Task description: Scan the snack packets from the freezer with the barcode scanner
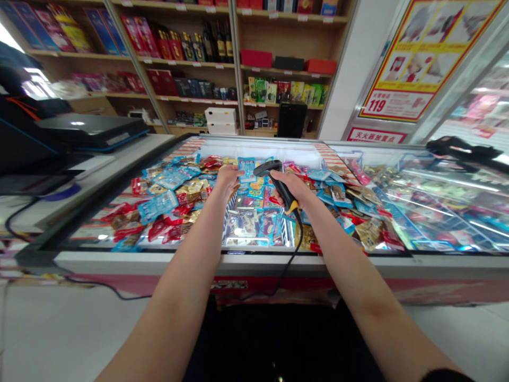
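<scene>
My left hand (pixel 228 179) is closed on the left edge of a small light-blue snack packet (pixel 247 170), held up over the freezer's glass top. Wrapped round the handle of a black and yellow barcode scanner (pixel 283 187) is my right hand (pixel 293 185). The scanner's head points left at the packet, close beside it. A black cable (pixel 299 233) hangs from the handle over the freezer's front edge. Piles of blue, red and gold packets (pixel 159 206) lie on the glass to the left, and another pile (pixel 338 193) lies to the right.
The chest freezer (pixel 159 261) spans the front, with a basket of packets (pixel 254 225) seen below the glass. On the left counter stands a black flat device (pixel 93 130). Shelves (pixel 191 61) with bottles and boxes rise behind. A black object (pixel 463 148) lies at far right.
</scene>
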Available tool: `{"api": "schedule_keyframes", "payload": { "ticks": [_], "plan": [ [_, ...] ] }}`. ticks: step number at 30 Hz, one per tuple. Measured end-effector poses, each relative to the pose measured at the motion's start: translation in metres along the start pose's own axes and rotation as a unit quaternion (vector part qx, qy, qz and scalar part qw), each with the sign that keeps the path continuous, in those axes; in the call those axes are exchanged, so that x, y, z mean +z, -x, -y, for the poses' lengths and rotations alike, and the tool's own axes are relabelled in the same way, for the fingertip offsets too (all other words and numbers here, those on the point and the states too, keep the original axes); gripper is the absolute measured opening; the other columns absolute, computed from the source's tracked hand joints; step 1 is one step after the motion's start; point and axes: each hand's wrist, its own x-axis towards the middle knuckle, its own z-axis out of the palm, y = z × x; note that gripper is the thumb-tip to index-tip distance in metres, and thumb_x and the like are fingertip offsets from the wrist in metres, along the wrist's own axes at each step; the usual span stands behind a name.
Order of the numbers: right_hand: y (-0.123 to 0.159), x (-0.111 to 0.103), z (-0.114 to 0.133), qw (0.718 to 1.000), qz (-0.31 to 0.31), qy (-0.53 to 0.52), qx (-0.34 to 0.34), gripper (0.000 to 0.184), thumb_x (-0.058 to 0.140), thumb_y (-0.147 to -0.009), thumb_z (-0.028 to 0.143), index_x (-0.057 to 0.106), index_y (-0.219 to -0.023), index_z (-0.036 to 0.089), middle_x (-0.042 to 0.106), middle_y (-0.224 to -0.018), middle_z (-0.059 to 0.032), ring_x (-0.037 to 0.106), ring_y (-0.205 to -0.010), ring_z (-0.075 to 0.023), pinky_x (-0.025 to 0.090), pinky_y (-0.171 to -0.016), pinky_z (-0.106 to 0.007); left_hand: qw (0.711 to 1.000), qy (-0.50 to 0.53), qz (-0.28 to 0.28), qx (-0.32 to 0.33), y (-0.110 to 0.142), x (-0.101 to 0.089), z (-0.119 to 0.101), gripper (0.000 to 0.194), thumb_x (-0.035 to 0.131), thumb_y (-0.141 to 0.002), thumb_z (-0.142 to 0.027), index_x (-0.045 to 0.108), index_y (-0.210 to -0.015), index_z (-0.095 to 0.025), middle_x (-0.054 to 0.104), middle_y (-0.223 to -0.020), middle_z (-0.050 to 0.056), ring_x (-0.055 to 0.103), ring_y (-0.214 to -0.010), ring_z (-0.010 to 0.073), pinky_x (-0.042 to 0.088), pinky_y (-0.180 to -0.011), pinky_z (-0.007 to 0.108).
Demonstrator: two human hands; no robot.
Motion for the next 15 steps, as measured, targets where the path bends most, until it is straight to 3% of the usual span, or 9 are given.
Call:
{"api": "schedule_keyframes", "payload": {
  "ticks": [4,10,15],
  "plan": [
    [-0.0010,-0.0011,-0.0012,1.000,0.005,0.006,-0.001,0.049,0.054,-0.106,0.044,0.054,-0.063,0.019,0.060,-0.045,-0.0049,0.056,-0.033,-0.0143,0.046,-0.035,-0.022,0.997,0.059,0.014,-0.048,0.0020,-0.0002,-0.0016,0.023,0.075,-0.066,-0.012,0.055,-0.064,-0.021,0.063,-0.063,0.000,0.073,-0.081,0.0216,0.059,-0.075,0.033],
    [-0.0006,-0.0016,-0.0001,1.000,0.004,0.005,0.001,0.047,0.058,-0.104,0.046,0.055,-0.066,0.020,0.060,-0.045,-0.0041,0.056,-0.033,-0.0142,0.046,-0.035,-0.022,0.996,0.069,0.013,-0.050,0.0035,-0.0001,-0.0027,0.025,0.076,-0.065,-0.010,0.053,-0.062,-0.021,0.062,-0.062,-0.001,0.071,-0.077,0.0202,0.058,-0.075,0.032],
    [-0.0013,-0.0027,-0.0016,1.000,0.008,0.002,-0.005,0.043,0.057,-0.104,0.045,0.058,-0.070,0.018,0.060,-0.046,-0.0031,0.055,-0.033,-0.0145,0.046,-0.035,-0.023,0.996,0.075,0.003,-0.050,0.0020,0.0000,-0.0019,0.031,0.077,-0.064,-0.010,0.048,-0.061,-0.021,0.052,-0.055,-0.004,0.065,-0.068,0.0158,0.056,-0.072,0.029]
  ]
}}
